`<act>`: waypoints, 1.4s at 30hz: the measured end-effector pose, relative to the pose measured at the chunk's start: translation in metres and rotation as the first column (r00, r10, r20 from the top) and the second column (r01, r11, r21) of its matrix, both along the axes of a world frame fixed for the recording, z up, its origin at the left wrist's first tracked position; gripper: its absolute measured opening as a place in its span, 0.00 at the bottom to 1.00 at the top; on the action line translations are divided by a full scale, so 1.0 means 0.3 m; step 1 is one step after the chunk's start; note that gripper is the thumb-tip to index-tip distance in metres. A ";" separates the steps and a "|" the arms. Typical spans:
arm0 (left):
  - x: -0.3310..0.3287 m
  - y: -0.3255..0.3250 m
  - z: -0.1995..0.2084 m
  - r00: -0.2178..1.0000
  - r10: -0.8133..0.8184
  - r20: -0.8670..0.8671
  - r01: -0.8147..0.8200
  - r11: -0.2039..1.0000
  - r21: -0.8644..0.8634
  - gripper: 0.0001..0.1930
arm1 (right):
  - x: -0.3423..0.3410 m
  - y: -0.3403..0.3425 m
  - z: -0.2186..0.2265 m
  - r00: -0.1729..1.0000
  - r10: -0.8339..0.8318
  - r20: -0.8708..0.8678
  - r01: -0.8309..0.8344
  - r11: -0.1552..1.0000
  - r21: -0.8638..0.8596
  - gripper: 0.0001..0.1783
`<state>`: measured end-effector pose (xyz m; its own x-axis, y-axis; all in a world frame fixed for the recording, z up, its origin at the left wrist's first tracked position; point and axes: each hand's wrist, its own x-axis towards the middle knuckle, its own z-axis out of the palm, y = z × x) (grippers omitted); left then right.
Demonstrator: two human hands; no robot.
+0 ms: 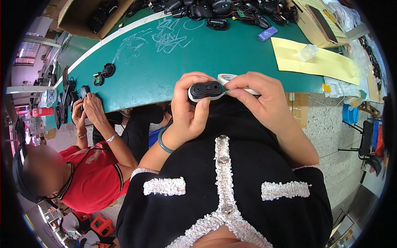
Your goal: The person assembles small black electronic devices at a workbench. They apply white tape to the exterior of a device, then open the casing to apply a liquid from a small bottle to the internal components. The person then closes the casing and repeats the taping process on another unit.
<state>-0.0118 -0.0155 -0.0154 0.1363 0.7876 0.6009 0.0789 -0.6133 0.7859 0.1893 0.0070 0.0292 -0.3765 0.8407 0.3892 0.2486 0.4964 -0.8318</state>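
My left hand (185,118) is closed around a small black housing (206,88), rounded at both ends and narrower in the middle, with round recesses in its face. White tape (216,98) runs along the housing's near side and stretches toward my right hand (264,97). The thumb and fingers of that hand pinch the tape by the right end of the housing. A roll of white tape (227,77) sits behind those fingers, partly covered by them. Both hands are just in front of the green tabletop (231,53)'s near edge.
Many black devices (202,10) are heaped at the back. A black part with a green circuit board (99,78) lies at left. A yellow sheet (289,56) bears a translucent bottle (308,52); a purple block (267,34) is nearby. A red-shirted co-worker (97,182) handles a dark object at left.
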 end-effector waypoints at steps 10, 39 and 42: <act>0.001 0.001 -0.004 0.989 0.019 0.148 -0.004 0.995 -0.100 0.14 | 0.014 -0.009 0.042 0.982 -0.017 0.188 -0.028 0.972 0.234 0.04; 0.031 0.054 0.075 0.987 -0.034 -0.154 0.008 0.986 -0.169 0.17 | 0.056 0.040 -0.090 0.957 0.143 -0.254 -0.159 0.986 -0.042 0.10; 0.041 0.067 0.075 0.955 0.102 -0.278 -0.135 0.985 -0.105 0.17 | 0.038 0.036 -0.098 0.967 0.045 -0.249 -0.062 0.996 -0.062 0.09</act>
